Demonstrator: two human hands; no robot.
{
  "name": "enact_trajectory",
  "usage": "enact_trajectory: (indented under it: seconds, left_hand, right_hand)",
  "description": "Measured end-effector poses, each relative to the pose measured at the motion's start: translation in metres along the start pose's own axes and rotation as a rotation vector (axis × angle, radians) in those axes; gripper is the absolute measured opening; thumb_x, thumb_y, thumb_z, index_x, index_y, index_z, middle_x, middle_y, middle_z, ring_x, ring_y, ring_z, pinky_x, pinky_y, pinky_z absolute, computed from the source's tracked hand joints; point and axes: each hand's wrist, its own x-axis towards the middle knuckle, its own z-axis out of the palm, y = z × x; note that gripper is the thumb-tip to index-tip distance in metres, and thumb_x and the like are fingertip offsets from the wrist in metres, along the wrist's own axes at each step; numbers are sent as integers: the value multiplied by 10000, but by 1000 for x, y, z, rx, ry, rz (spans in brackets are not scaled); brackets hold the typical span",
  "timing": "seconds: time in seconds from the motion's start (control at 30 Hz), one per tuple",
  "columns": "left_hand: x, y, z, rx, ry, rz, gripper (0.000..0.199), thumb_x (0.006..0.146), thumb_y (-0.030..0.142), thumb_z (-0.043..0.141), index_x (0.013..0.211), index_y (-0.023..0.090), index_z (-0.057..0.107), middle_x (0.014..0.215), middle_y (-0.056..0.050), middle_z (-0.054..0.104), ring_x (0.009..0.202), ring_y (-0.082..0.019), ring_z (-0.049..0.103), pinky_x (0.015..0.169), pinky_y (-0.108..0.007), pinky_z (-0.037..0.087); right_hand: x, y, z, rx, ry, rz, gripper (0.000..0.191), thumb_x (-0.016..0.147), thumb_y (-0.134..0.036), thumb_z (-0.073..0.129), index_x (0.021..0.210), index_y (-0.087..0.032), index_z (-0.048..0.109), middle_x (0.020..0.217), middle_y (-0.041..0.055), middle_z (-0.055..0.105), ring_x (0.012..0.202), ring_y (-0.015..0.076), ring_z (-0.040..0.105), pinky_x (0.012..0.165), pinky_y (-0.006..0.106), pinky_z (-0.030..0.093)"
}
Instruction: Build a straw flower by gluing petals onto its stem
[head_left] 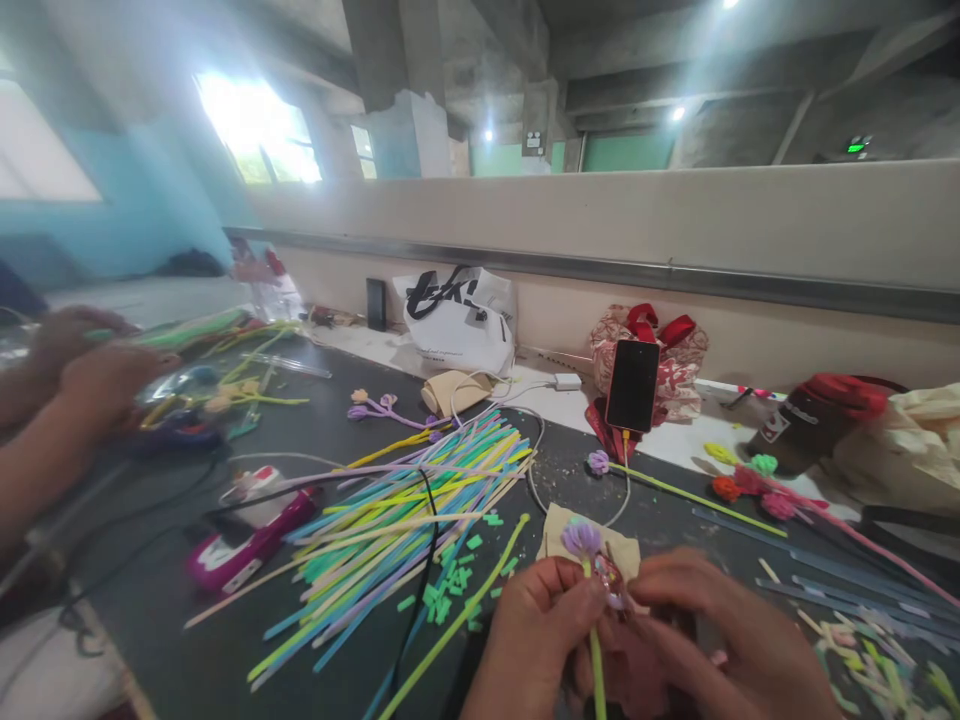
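Note:
My left hand is closed around the yellow-green stem of a purple fuzzy flower, which stands upright above my fingers. Close on its right, my right hand has its fingers bent together on a small shiny, pinkish piece beside the stem; its exact shape is blurred. Behind the flower lies a beige sheet on the dark table. A bundle of coloured fuzzy sticks lies to the left, with small green cut bits near it.
Another person's hands are at the far left. A magenta tool with a cable lies left of the bundle. Farther back are a phone, a white bag and a dark cup. Finished flowers lie at the right.

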Motion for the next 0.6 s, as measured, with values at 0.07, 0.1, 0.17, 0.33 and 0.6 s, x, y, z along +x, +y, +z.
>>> enact_trajectory:
  seconds: [0.07,0.1,0.17,0.33,0.6]
  left_hand:
    - [1,-2,0,-41,1,-6,374,528,420,777,613,157,524,437,23,591,339,-59,474,337,-156,269]
    - [1,-2,1,-55,-4,-5,381,519,425,780,607,155,526,431,19,591,344,-64,481,346,-159,277]
    - [0,-1,2,-65,-8,-14,375,526,421,778,592,150,528,422,21,583,340,-58,475,355,-159,283]
    - [1,0,0,10,-59,-51,379,553,464,743,562,153,527,415,23,563,303,-38,396,331,-180,209]
    - [-1,7,0,215,-101,-98,366,510,473,714,493,159,526,323,50,459,318,-50,355,359,-207,180]
  right_hand:
    - [3,1,-4,-158,-6,-205,111,846,-183,507,888,-200,609,796,44,672,674,128,655,552,165,522]
    - [4,1,-5,-225,3,-275,119,848,-179,501,882,-192,615,780,51,673,659,126,652,551,168,521]
    - [5,3,-4,-318,40,-345,126,853,-186,497,879,-179,621,764,61,677,644,126,646,543,173,516]
    - [6,5,-1,-366,52,-343,214,912,-239,431,858,-177,629,755,59,697,651,130,659,564,182,522]
    - [9,4,-45,-144,-267,-113,146,889,-125,423,892,-225,530,771,-3,615,676,129,593,601,217,443]
